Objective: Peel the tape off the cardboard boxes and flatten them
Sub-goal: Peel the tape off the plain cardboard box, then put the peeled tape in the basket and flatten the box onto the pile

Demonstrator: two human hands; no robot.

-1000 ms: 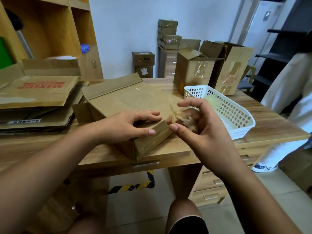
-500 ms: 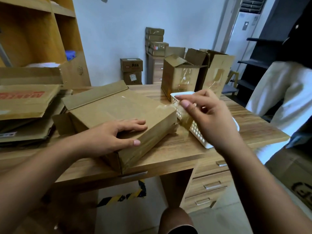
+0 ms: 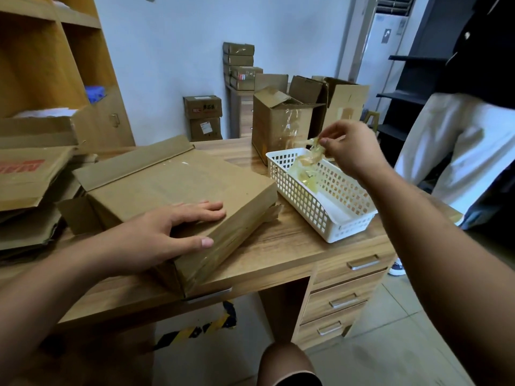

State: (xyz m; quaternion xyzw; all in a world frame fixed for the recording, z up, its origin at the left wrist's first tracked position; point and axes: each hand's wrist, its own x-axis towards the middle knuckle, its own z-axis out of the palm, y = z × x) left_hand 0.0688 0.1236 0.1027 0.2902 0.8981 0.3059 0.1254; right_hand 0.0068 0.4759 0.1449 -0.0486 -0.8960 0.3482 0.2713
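Observation:
A flat brown cardboard box (image 3: 178,188) lies on the wooden desk (image 3: 292,240), one flap open at its far side. My left hand (image 3: 178,229) rests palm down on the box's near corner, fingers spread. My right hand (image 3: 348,147) is raised over the white plastic basket (image 3: 328,213) and pinches a crumpled strip of clear tape (image 3: 313,151) between thumb and fingers. The strip hangs down into the basket, where more balled-up tape (image 3: 303,176) lies.
Flattened boxes (image 3: 28,174) are stacked at the desk's left. Two opened upright boxes (image 3: 281,121) stand behind the basket. Sealed cartons (image 3: 203,115) sit by the back wall. A person in light trousers (image 3: 457,146) stands at the right. Drawers (image 3: 348,277) are under the desk.
My right hand pulled the tape off the box's corner and carried it up and to the right, over the basket. My left hand stayed pressed on the box.

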